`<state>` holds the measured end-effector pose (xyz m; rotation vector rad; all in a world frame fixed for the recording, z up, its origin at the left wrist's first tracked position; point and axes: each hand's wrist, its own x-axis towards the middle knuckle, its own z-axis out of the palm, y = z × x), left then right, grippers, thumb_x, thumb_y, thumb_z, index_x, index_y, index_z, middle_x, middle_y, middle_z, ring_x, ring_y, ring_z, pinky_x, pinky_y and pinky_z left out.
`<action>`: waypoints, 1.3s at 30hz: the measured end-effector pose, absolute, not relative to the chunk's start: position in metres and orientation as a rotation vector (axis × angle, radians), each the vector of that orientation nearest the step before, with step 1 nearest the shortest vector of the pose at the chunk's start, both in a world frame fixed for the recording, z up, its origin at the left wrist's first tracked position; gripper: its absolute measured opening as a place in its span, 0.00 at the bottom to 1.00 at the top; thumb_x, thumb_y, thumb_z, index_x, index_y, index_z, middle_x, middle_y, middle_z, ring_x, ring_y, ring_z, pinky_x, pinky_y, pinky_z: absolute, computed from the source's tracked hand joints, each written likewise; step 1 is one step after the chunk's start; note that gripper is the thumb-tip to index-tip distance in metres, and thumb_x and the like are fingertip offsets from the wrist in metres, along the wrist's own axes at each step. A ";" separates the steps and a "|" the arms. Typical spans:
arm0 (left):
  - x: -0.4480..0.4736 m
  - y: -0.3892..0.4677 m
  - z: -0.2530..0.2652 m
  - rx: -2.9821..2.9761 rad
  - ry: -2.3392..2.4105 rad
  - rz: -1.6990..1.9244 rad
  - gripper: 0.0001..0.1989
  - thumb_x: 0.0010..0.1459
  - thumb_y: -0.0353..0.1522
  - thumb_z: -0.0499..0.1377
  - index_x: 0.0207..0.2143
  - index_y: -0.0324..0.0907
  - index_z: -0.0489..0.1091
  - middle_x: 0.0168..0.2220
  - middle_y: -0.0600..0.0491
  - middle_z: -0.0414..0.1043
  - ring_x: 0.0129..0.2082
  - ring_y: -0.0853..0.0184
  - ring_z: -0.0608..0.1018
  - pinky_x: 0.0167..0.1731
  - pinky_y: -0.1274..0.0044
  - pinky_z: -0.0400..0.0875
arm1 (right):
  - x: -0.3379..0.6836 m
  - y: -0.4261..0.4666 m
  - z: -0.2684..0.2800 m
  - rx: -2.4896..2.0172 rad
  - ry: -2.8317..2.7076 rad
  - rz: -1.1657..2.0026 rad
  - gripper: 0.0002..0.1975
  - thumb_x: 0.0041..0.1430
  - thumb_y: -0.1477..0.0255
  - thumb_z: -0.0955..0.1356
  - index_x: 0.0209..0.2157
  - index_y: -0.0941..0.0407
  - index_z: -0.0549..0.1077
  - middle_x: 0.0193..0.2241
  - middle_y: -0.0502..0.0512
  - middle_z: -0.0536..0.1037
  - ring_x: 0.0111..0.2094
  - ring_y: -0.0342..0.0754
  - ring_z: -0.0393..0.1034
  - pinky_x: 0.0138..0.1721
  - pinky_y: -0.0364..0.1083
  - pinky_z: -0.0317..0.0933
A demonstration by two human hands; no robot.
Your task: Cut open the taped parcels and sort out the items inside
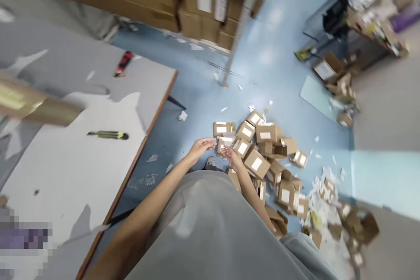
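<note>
My left hand [203, 146] reaches out over the floor, its fingers stretched toward my right hand and a small gap showing between fingers and thumb. Opposite it, my right hand [231, 156] has its fingers bent together at what looks like a small translucent plastic piece [229, 135]; the exact grip is too small to make out. Below both hands lie small cardboard boxes with white labels, among them a closed box [220, 129] just beyond my fingers. A labelled box [257, 164] lies to the right of my right hand.
On the left, a table [157, 100] carries a utility knife [110, 134], a red-and-black tool [124, 63] and a blurred cardboard roll or box [59, 111]. Shelving with a metal post [241, 30] stands ahead. Paper scraps [323, 205] and opened boxes litter the floor at right.
</note>
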<state>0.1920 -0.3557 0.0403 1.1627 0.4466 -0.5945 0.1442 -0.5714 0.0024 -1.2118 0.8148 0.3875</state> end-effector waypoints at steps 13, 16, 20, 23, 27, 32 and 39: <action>-0.004 -0.084 0.052 0.728 1.041 0.317 0.18 0.45 0.35 0.78 0.40 0.40 0.88 0.39 0.45 0.86 0.40 0.60 0.84 0.48 0.69 0.79 | 0.196 -0.302 0.028 -1.565 0.134 0.960 0.18 0.55 0.56 0.81 0.43 0.52 0.86 0.45 0.59 0.91 0.44 0.53 0.86 0.56 0.53 0.76; -0.042 -0.055 0.052 0.653 1.084 0.440 0.18 0.44 0.35 0.77 0.40 0.39 0.88 0.39 0.45 0.86 0.40 0.61 0.84 0.48 0.70 0.79 | 0.182 -0.235 0.029 -1.598 0.002 1.042 0.19 0.56 0.55 0.80 0.43 0.52 0.85 0.46 0.59 0.91 0.45 0.54 0.85 0.56 0.53 0.77; -0.078 -0.029 0.053 0.559 1.116 0.591 0.20 0.43 0.37 0.78 0.40 0.40 0.88 0.40 0.47 0.86 0.40 0.62 0.83 0.49 0.71 0.79 | 0.177 -0.161 0.034 -1.754 -0.301 1.087 0.21 0.59 0.52 0.78 0.46 0.52 0.84 0.48 0.61 0.90 0.48 0.55 0.85 0.55 0.54 0.77; -0.093 -0.021 0.056 0.496 1.123 0.669 0.22 0.43 0.38 0.78 0.42 0.40 0.88 0.38 0.48 0.84 0.42 0.62 0.83 0.51 0.71 0.78 | 0.195 -0.110 0.040 -1.869 -0.447 1.033 0.22 0.58 0.52 0.79 0.47 0.53 0.83 0.50 0.63 0.89 0.52 0.57 0.83 0.57 0.56 0.77; -0.097 -0.022 0.064 0.468 1.125 0.729 0.25 0.48 0.41 0.77 0.47 0.39 0.87 0.35 0.50 0.80 0.42 0.61 0.83 0.53 0.69 0.78 | 0.241 -0.038 0.049 -1.970 -0.568 0.891 0.28 0.57 0.54 0.80 0.54 0.56 0.82 0.64 0.69 0.83 0.66 0.62 0.76 0.71 0.59 0.68; -0.083 -0.016 0.080 0.450 1.141 0.774 0.27 0.50 0.42 0.77 0.50 0.39 0.86 0.28 0.57 0.71 0.39 0.63 0.83 0.49 0.71 0.78 | 0.288 0.054 0.060 -2.211 -0.922 0.665 0.39 0.65 0.56 0.79 0.69 0.62 0.74 0.72 0.77 0.73 0.79 0.66 0.61 0.79 0.61 0.56; -0.040 0.007 0.103 0.468 1.162 0.896 0.26 0.54 0.41 0.76 0.53 0.38 0.85 0.26 0.61 0.63 0.37 0.65 0.82 0.47 0.73 0.79 | 0.318 0.137 0.053 -2.443 -0.753 0.736 0.54 0.62 0.56 0.82 0.79 0.58 0.58 0.85 0.82 0.43 0.86 0.74 0.36 0.80 0.76 0.48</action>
